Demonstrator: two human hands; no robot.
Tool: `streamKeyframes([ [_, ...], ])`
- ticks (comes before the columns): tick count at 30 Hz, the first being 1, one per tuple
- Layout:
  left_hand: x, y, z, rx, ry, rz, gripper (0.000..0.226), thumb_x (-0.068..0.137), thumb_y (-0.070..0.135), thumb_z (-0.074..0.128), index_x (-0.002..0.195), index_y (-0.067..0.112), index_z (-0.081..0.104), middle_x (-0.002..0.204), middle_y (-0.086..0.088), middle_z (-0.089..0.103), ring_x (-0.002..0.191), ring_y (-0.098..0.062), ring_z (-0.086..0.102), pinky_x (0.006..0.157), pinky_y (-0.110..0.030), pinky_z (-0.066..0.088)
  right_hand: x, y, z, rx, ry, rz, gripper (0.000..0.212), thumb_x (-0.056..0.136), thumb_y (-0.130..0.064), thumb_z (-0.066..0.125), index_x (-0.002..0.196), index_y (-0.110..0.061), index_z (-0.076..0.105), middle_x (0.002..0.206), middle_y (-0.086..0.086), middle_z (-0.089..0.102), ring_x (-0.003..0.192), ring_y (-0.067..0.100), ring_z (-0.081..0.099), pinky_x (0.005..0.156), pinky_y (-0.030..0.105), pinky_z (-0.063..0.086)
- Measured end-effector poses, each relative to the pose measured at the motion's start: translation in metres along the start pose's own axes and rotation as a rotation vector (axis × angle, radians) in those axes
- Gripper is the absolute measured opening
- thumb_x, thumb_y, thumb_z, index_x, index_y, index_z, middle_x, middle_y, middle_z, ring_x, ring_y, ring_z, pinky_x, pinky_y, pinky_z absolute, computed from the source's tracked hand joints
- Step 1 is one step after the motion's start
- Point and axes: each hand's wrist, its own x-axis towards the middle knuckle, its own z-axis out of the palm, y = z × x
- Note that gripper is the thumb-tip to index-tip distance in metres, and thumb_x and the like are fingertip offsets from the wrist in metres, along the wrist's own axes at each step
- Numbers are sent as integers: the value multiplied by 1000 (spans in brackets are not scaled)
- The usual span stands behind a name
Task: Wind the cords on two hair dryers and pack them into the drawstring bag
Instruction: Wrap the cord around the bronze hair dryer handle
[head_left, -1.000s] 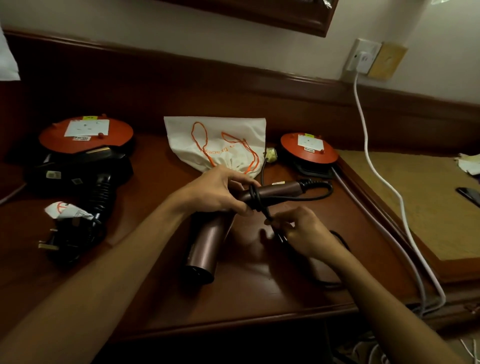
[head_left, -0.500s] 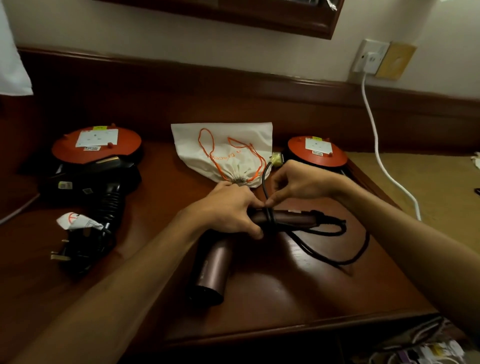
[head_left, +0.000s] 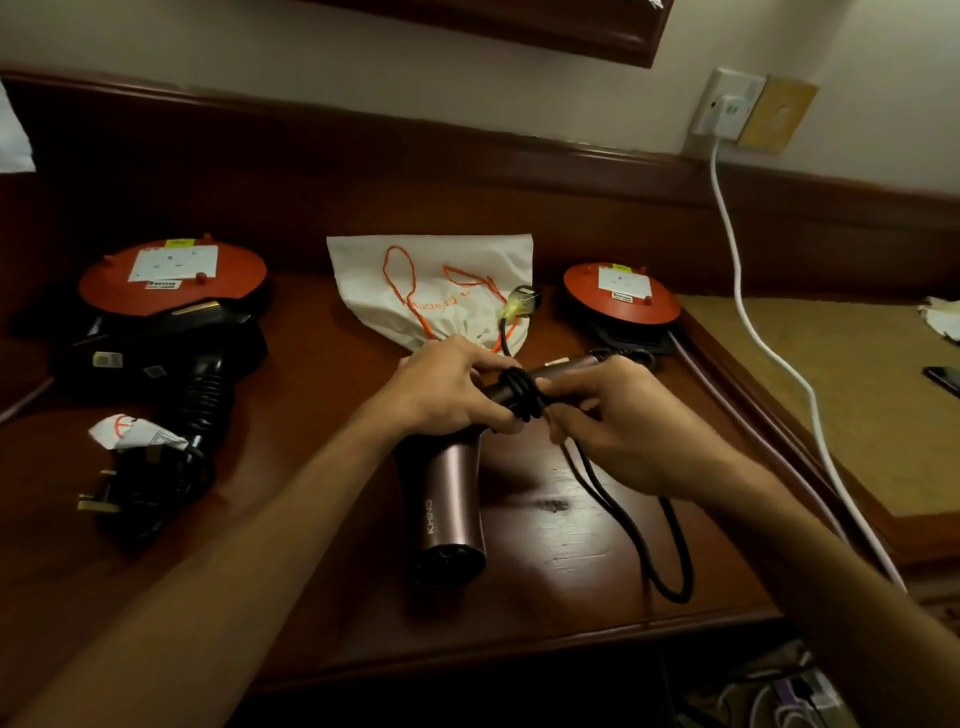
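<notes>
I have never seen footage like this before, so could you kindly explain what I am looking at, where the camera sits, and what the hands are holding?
There is no machine here: a person wears one wide-angle camera on the head, looking forward and down, so both forearms reach in from the bottom of the picture. The left hand grips the handle of a pinkish-brown hair dryer lying on the wooden desk. The right hand pinches its black cord, several turns of which already sit around the handle, while a slack loop lies on the desk. Behind the hands lies a white drawstring bag with orange strings. At the left sits a black hair dryer with its own cord and plug. Two red discs stand at the back, one on each side of the bag.
</notes>
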Motion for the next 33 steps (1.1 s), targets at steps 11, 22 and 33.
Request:
streamKeyframes([
  [11, -14, -4, -1, -59, -37, 29, 64, 55, 45, 86, 116, 56, 72, 91, 14, 76, 95, -5, 68, 100, -43, 55, -18, 60, 39, 563, -75, 285, 27, 89, -33, 73, 87, -7, 80, 55, 14, 57, 53, 28, 41, 48, 33, 31],
  [22, -22, 11, 4, 326, -196, 139, 60, 73, 52, 85, 129, 55, 64, 95, 22, 62, 108, -7, 50, 112, -37, 25, 69, 86, 14, 287, -640, 275, 27, 89, 0, 66, 65, -13, 69, 55, -3, 55, 47, 4, 45, 47, 18, 35],
  [33, -12, 29, 14, 526, -188, 23, 71, 73, 53, 83, 139, 49, 57, 116, 7, 68, 124, -23, 57, 117, -56, 23, 53, 11, -15, -59, -448, 239, 24, 94, -6, 56, 73, -2, 69, 62, 4, 56, 50, 11, 47, 47, 23, 38],
])
